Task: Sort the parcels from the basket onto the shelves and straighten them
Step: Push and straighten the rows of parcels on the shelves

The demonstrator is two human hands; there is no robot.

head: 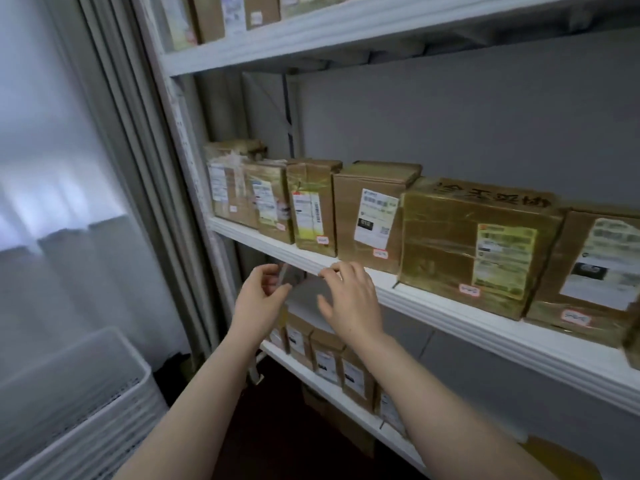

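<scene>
At lower left, basket (86,393): white perforated plastic, contents hidden.
Left hand (261,296): pinches a blurred, flat grey parcel (298,282) just under the middle shelf (450,306).
Right hand (349,299): fingers spread beside that parcel.
Boxes (367,216): taped brown cardboard, labelled, in rows on the shelves.
Progress: seemingly well along; this parcel unplaced, rightmost boxes slightly askew.

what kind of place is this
Probably a parcel pickup point or courier storeroom: white shelves lined with taped cardboard parcels bearing shipping labels and small stickers, with a white basket alongside.
</scene>
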